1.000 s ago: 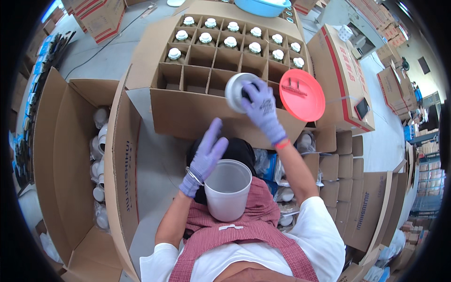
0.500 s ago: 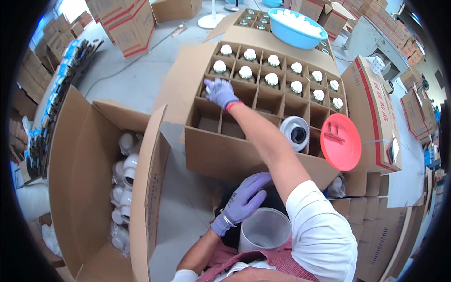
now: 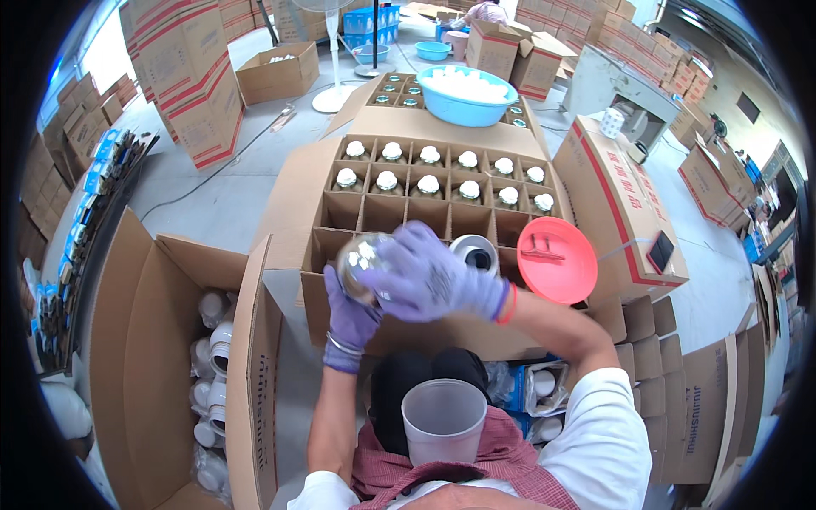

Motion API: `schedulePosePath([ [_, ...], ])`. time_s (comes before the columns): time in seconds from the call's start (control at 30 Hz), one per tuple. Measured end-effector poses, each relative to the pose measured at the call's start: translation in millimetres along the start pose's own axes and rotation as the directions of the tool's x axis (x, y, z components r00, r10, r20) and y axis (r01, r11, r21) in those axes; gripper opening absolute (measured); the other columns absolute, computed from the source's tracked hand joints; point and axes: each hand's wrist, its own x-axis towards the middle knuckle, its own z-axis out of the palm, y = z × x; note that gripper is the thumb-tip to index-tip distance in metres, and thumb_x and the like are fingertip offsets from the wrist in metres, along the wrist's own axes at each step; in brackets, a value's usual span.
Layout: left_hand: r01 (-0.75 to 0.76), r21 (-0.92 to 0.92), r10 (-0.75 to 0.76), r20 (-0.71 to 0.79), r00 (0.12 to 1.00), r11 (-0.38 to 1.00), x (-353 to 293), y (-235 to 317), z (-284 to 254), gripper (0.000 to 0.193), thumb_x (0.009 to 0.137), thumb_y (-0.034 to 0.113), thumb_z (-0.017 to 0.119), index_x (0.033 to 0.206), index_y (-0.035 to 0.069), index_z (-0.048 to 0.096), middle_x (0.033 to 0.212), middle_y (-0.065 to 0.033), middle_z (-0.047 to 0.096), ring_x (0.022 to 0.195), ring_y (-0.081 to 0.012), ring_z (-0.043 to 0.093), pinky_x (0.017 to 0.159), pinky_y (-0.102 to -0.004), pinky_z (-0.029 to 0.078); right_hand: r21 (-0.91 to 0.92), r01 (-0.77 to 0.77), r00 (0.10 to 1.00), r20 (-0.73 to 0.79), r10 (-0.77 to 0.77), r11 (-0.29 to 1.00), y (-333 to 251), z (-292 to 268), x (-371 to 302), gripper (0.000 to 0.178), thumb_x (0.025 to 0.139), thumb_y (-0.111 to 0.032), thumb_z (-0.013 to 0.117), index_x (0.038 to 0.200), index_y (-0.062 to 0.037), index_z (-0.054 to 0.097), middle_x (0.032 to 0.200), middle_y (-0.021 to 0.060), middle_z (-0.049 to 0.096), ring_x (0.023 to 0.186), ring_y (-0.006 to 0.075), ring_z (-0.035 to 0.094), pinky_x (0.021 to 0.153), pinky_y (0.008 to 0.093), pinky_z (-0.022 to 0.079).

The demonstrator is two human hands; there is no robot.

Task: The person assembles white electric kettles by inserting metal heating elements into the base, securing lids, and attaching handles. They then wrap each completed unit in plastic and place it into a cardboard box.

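Note:
In front of the divided carton, a shiny silvered glass flask liner [image 3: 357, 262] is raised between my gloved hands. My left hand [image 3: 350, 314] grips it from below and the side. Over its near right side lies my right hand [image 3: 429, 276], fingers curled on it and partly blurred. The divided carton [image 3: 391, 338] has two far rows of flasks with white tops [image 3: 427, 184]; its nearer cells that show hold no flasks. A white round cup-like piece with a dark centre [image 3: 476, 255] rests on the dividers right of my hands, beside a red plate [image 3: 557, 268] carrying a small brown item.
A clear plastic tub [image 3: 444, 425] sits at my lap. On the left stands an open carton [image 3: 136, 340] of white plastic parts. A blue basin of white pieces [image 3: 466, 95] rests beyond the divided carton. To the right, a closed carton [image 3: 620, 204] bears a phone [image 3: 660, 252].
My right hand has come back from the carton's left cells toward me, with a flask now raised. My left hand has risen from my lap to grip it. The view has shifted.

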Motion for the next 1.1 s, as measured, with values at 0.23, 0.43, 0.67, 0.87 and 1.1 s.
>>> schedulePosePath([
  [0.23, -0.096, 0.400, 0.175, -0.164, 0.971, 0.911, -60, -14, 73, 0.064, 0.093, 0.044, 0.058, 0.141, 0.005, 0.040, 0.135, -0.0137, 0.052, 0.124, -0.0254, 0.053, 0.105, -0.0416, 0.045, 0.296, -0.411, 0.904, 0.012, 0.427, 0.862, -116, -31, -148, 0.063, 0.078, -0.023, 0.076, 0.136, -0.0136, 0.053, 0.140, 0.0204, 0.043, 0.126, 0.0413, 0.044, 0.107, 0.0522, 0.038],
  [0.43, 0.122, 0.900, 0.015, -0.141, 0.990, 0.417, -154, 6, 91, 0.081, 0.066, 0.009, 0.075, 0.139, 0.001, 0.039, 0.132, -0.0131, 0.049, 0.123, -0.0227, 0.051, 0.108, -0.0359, 0.041, 0.476, -0.795, 0.545, 0.283, 0.789, 0.377, -265, -44, -259, 0.066, 0.085, -0.024, 0.067, 0.144, -0.0054, 0.044, 0.147, 0.0229, 0.039, 0.135, 0.0403, 0.040, 0.113, 0.0452, 0.033],
  [0.67, 0.352, 0.558, 0.065, -0.594, 0.802, 0.751, -292, -44, 55, 0.061, 0.102, 0.042, 0.043, 0.153, 0.011, 0.029, 0.148, -0.0112, 0.043, 0.133, -0.0251, 0.047, 0.111, -0.0398, 0.041, 0.597, -0.636, 0.696, 0.170, 0.698, 0.489, -310, -26, -244, 0.075, 0.089, -0.032, 0.062, 0.147, 0.0044, 0.031, 0.150, 0.0289, 0.030, 0.140, 0.0471, 0.030, 0.117, 0.0543, 0.022],
  [0.87, 0.495, 0.173, -0.353, -0.509, 0.785, 0.852, -292, -28, 19, 0.062, 0.102, 0.050, 0.039, 0.151, 0.012, 0.034, 0.149, -0.0095, 0.044, 0.135, -0.0262, 0.045, 0.113, -0.0432, 0.039, 0.783, -0.374, 0.887, 0.145, 0.438, 0.497, -194, -51, -129, 0.094, 0.073, -0.029, 0.083, 0.147, 0.0007, 0.033, 0.137, 0.0206, 0.044, 0.127, 0.0352, 0.046, 0.109, 0.0394, 0.038],
  [1.1, 0.509, 0.223, -0.476, -0.184, 0.860, 0.831, -278, -28, -25, 0.062, 0.103, 0.036, 0.046, 0.154, 0.011, 0.024, 0.156, -0.0094, 0.035, 0.139, -0.0233, 0.040, 0.117, -0.0426, 0.033, 0.794, -0.422, 0.799, 0.098, 0.593, 0.437, -173, -46, -95, 0.084, 0.070, -0.021, 0.085, 0.141, -0.0005, 0.045, 0.126, 0.0163, 0.055, 0.120, 0.0304, 0.055, 0.104, 0.0387, 0.043],
])
